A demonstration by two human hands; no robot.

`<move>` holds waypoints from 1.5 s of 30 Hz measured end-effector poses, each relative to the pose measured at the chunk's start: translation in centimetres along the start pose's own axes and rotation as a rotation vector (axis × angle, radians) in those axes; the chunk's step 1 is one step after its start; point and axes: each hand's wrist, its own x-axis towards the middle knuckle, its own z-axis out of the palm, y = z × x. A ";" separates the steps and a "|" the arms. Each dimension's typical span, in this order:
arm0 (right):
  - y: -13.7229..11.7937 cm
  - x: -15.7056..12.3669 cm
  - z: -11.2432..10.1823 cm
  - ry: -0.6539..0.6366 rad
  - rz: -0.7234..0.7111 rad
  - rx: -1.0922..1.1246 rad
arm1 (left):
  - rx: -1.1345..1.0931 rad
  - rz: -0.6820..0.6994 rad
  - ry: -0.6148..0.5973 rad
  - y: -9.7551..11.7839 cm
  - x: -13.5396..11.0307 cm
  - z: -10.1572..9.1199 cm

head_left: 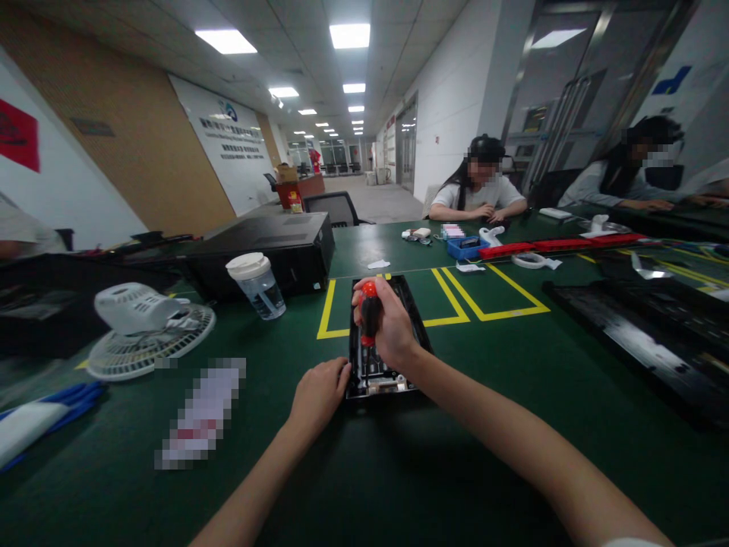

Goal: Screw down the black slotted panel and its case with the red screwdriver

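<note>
A black, shallow, frame-like casing (420, 334) lies lengthwise on the green table before me, its inner parts facing up. My right hand (392, 323) is wrapped round the red and black handle of a screwdriver (370, 311). The screwdriver stands nearly upright over the casing, its thin shaft pointing down toward the near left part; whether the tip touches is too small to tell. At the casing's near left edge, my left hand (320, 389) is closed on the rim, fingertips against the side.
To the left are a lidded plastic cup (256, 285), a white fan (145, 334), blue gloves (51, 414) and a large black case (262, 247). Long black panels (632, 334) lie right. Beyond sit a blue tray (464, 248) and a seated person (478, 182).
</note>
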 end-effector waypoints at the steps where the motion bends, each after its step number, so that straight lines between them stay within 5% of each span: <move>1: -0.1 0.1 -0.2 -0.046 0.018 0.015 | 0.000 0.004 -0.001 0.0 0.0 0.0; 9: -1.1 2.3 -1.3 -0.509 0.296 0.028 | -0.007 0.003 0.000 -0.2 -0.1 0.1; 15: -0.8 4.0 -0.6 -0.733 0.352 0.122 | -0.012 -0.005 -0.007 -0.1 -0.1 -0.2; 21: -0.6 5.2 -0.7 -0.805 0.504 0.073 | -0.013 0.000 0.000 -0.1 0.0 -0.1; 45: 1.2 3.7 -1.1 -0.832 0.433 0.179 | 0.005 -0.009 0.012 -0.3 0.1 0.4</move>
